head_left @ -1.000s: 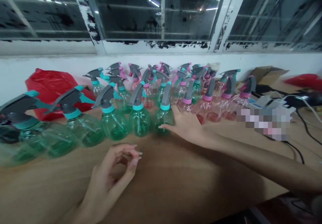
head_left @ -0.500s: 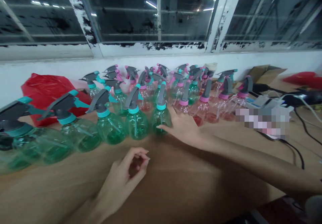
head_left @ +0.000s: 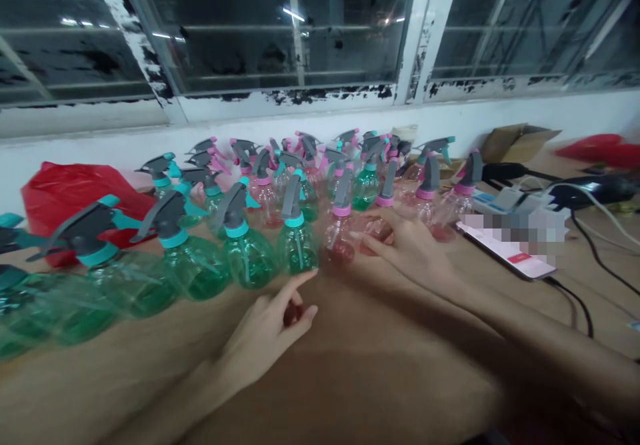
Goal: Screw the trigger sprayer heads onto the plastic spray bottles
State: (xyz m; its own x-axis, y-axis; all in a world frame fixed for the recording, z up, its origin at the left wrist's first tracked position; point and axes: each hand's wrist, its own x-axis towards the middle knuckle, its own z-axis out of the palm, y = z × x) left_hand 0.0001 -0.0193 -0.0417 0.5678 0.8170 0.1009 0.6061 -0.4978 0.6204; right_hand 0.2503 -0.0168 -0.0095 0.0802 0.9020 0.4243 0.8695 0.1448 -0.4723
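Note:
My right hand point(head_left: 413, 248) reaches from the right, its thumb and fingers curled round the clear pink body of a spray bottle point(head_left: 385, 201) with a pink collar and grey trigger head. Just left of it stands another pink spray bottle point(head_left: 341, 238), and beside that a green spray bottle point(head_left: 297, 245) with a teal collar. My left hand point(head_left: 273, 322) is low over the table, empty, its index finger stretched out toward the green bottle's base and its thumb apart. Whether that fingertip touches the bottle, I cannot tell.
Green spray bottles point(head_left: 195, 268) line the left front, with mixed pink and green ones behind. A red plastic bag point(head_left: 90, 192) lies back left. To the right are a phone point(head_left: 510, 248) with a cable, a power strip point(head_left: 520, 202), and an open cardboard box point(head_left: 520, 145).
My right hand has gone from the green bottle to a pink one on its right. A pink bottle now stands nearer the front beside the green one. My left hand's index finger has straightened.

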